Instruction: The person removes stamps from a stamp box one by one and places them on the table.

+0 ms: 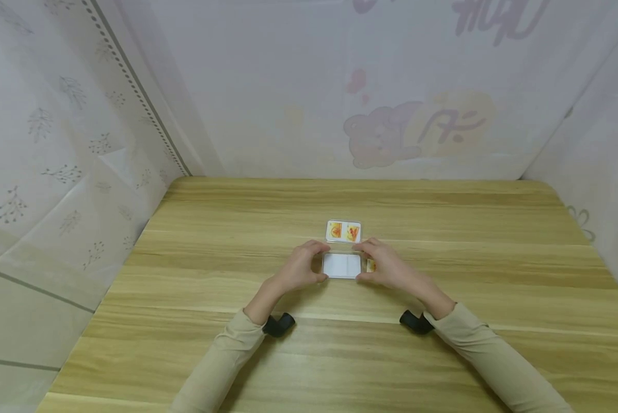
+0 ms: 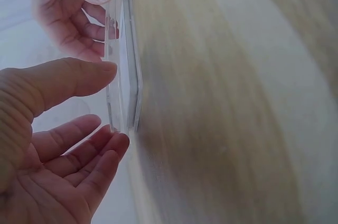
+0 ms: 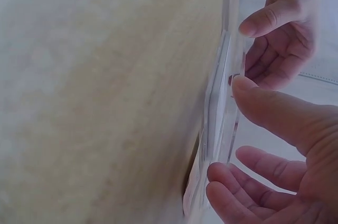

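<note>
Both hands are at a small rectangular case with a white insert (image 1: 342,265) at the table's middle. My left hand (image 1: 300,267) pinches the left end of a clear plastic cover (image 2: 111,97), thumb on the near edge and fingertips on the far edge. At the other end, my right hand (image 1: 388,269) grips the same cover likewise. Below the cover, very close to it, lies the white-filled half (image 2: 130,71); whether they touch I cannot tell. A yellow-orange printed piece (image 1: 371,265) is partly hidden by the right hand.
Just beyond the hands lies another clear case (image 1: 344,231) with two orange pictures on white. Black wrist-mounted parts (image 1: 279,325) hang under both forearms. The wooden table (image 1: 226,223) meets patterned curtains (image 1: 267,115) at the back and sides.
</note>
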Available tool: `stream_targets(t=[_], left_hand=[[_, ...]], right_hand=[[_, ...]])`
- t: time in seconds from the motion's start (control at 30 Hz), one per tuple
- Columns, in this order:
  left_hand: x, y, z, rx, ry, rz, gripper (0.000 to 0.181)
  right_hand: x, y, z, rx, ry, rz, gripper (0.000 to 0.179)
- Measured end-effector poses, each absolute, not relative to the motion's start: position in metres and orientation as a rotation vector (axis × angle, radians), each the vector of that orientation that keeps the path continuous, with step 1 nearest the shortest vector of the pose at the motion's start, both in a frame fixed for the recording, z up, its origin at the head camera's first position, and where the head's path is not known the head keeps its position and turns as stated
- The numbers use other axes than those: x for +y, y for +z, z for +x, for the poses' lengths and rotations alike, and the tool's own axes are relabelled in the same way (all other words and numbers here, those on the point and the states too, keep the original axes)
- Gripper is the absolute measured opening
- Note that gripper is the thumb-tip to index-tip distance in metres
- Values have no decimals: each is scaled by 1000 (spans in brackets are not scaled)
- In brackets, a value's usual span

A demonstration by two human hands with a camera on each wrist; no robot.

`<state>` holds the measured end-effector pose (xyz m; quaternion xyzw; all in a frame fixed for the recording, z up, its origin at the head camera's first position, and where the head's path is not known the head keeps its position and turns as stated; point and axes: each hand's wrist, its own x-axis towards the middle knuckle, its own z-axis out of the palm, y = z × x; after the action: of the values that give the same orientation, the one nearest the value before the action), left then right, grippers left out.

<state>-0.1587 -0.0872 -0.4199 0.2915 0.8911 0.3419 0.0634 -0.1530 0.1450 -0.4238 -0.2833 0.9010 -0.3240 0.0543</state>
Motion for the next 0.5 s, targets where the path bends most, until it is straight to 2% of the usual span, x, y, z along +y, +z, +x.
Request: stream_targets(t=[0.5], left_hand=[[-88, -423, -160, 2685, 999, 880, 53]], right_hand=[[140, -421, -152, 2745, -929, -866, 58]])
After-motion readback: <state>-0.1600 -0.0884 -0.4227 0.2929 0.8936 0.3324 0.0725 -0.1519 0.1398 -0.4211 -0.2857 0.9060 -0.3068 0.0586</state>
